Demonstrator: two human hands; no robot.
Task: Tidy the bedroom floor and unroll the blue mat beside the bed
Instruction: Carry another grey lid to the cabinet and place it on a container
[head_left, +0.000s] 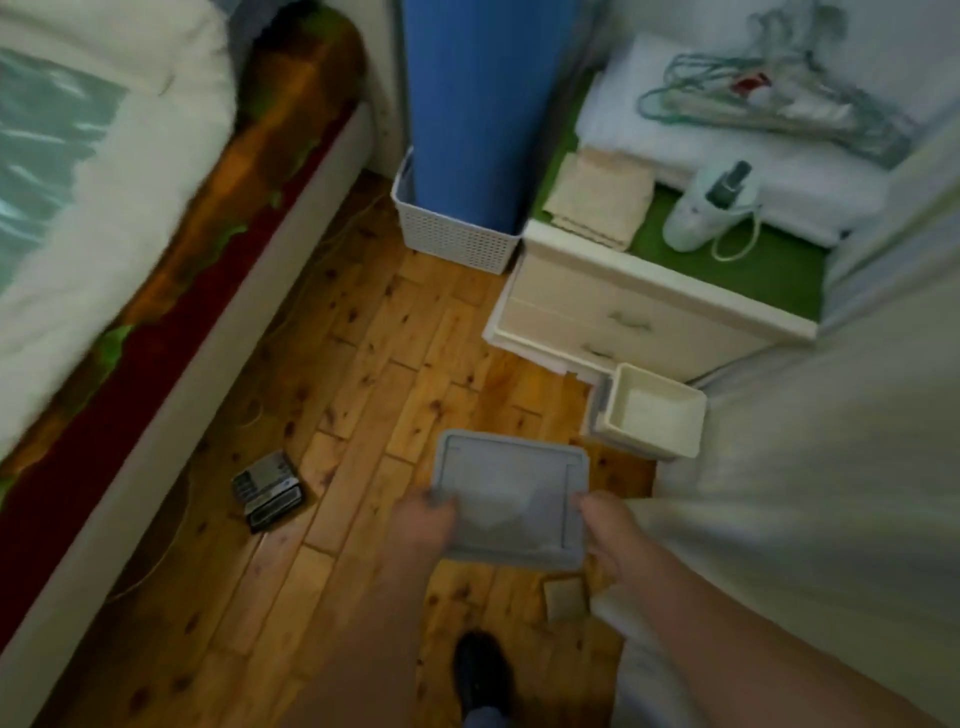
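Observation:
I hold a flat grey plastic lid (511, 501) above the wooden floor with both hands. My left hand (423, 525) grips its left edge and my right hand (610, 530) grips its right edge. The rolled blue mat (478, 104) stands upright in a white perforated basket (452, 234) at the far end of the floor, between the bed (104, 218) and a cream nightstand (623, 312). An open cream box (649, 413) sits on the floor in front of the nightstand. A small dark device (267, 491) lies on the floor near the bed.
The nightstand top carries a green cover, folded towels (600, 200), a white handheld appliance (711, 208) and a pile of hangers (774, 104). A small tan pad (565, 600) lies on the floor under the lid. A pale curtain (805, 467) hangs at right. My dark shoe (480, 670) is below.

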